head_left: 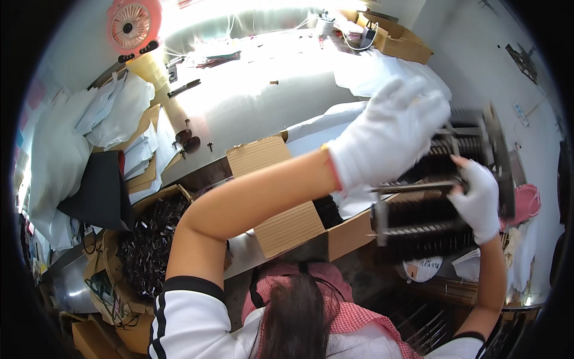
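Observation:
My left hand (391, 131), in a white glove, reaches across to the right above the upper edge of a metal rack (382, 230). Motion smears its fingers, and whether they touch the rack cannot be made out. Rows of thin black pieces (427, 239) fill the rack, which is tilted and blurred. My right hand (478, 200), gloved in white with bare fingertips, grips the rack's metal frame at its right side. Below my left forearm, an open cardboard box (290, 230) holds white paper and some black pieces, partly hidden by the arm.
Sunglasses (190, 143) and a black pen (184, 88) lie on the metal table (257, 102). Left of me stands a box heaped with dark shiny pieces (152, 239). A pink fan (133, 27) is at the back left; a cardboard box (403, 45) sits back right.

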### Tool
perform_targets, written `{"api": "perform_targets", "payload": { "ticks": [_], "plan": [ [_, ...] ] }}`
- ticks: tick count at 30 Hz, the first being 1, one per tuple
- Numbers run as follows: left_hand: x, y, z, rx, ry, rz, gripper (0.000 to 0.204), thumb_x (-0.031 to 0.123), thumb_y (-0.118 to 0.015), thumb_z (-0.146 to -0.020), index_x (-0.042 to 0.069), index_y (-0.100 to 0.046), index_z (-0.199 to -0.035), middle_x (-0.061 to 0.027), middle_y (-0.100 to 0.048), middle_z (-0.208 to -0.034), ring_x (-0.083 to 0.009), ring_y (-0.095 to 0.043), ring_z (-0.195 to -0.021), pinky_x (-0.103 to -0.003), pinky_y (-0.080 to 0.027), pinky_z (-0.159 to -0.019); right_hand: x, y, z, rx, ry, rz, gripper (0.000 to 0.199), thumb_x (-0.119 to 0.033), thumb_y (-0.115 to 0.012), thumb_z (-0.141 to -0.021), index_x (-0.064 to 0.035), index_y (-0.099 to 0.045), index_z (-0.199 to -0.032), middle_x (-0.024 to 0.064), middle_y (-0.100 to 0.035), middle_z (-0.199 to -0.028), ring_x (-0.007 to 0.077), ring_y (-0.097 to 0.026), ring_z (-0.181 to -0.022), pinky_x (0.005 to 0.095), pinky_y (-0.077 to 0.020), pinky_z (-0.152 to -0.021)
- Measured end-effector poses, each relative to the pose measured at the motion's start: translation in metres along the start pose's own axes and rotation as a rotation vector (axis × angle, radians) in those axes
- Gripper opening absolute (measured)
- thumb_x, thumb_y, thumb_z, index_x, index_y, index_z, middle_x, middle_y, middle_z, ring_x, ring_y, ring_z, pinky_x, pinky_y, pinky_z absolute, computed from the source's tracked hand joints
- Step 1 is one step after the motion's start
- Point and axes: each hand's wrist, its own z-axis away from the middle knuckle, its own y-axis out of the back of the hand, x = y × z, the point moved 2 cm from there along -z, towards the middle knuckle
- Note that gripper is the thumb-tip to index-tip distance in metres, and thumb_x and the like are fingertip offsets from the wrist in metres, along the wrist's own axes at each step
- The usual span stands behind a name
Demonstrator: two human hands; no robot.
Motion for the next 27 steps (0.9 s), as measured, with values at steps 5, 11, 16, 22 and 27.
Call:
{"api": "perform_targets", "payload": {
  "ticks": [5,11,16,22,27],
  "plan": [
    [-0.077,-0.013,-0.072,-0.142,0.314,0.350,0.032,0.035,-0.059,-0.094,0.006,-0.055,-0.106,-0.0028,-0.054,-0.075,-0.0187,-0.056,-0.070,-0.032,-0.049,-0.067,-0.048,-0.046,-0.095,0.139,0.767,0.212,0.019,-0.011,-0.068,-0.081,-0.0088,-0.068,-0.100,-0.0008,-0.055,-0.071,0.0176,-0.055,-0.063,0.0348,-0.0447,-0.064],
    [-0.135,0.063,-0.068,0.356,0.964,1.231,0.026,0.030,-0.044,-0.101,0.014,-0.048,-0.081,0.0060,-0.026,-0.063,-0.0097,-0.025,-0.059,-0.027,-0.028,-0.057,-0.004,-0.094,-0.169,0.631,0.649,-0.202,0.060,-0.016,-0.087,-0.062,-0.0050,-0.058,-0.114,0.0102,-0.062,-0.107,0.0269,-0.061,-0.096,0.0374,-0.0496,-0.081],
    [-0.166,0.059,-0.046,0.624,0.978,0.965,0.024,0.030,-0.046,-0.099,0.010,-0.057,-0.094,0.0032,-0.039,-0.067,-0.0112,-0.029,-0.059,-0.028,-0.034,-0.061,0.002,-0.150,-0.261,-0.139,0.150,-1.459,0.060,-0.047,-0.053,-0.097,-0.0001,-0.050,-0.135,0.0132,-0.059,-0.129,0.0219,-0.057,-0.116,0.0346,-0.0442,-0.101],
    [-0.231,0.051,-0.008,0.893,1.296,0.941,0.022,0.032,-0.047,-0.098,0.015,-0.055,-0.087,0.0037,-0.042,-0.067,-0.0114,-0.039,-0.057,-0.028,-0.036,-0.058,-0.020,-0.196,-0.350,-0.604,-0.337,-2.185,0.048,-0.043,-0.035,-0.105,-0.0009,-0.052,-0.122,0.0200,-0.061,-0.118,0.0333,-0.061,-0.111,0.0469,-0.0513,-0.096],
    [-0.234,0.049,-0.013,0.803,1.095,1.017,0.022,0.027,-0.047,-0.100,0.009,-0.054,-0.090,-0.0002,-0.046,-0.069,-0.0133,-0.039,-0.058,-0.028,-0.039,-0.059,-0.013,-0.199,-0.365,-0.432,-0.346,-2.322,0.031,-0.026,-0.040,-0.101,-0.0001,-0.053,-0.114,0.0220,-0.063,-0.121,0.0357,-0.060,-0.117,0.0498,-0.0435,-0.107]
  ]
}}
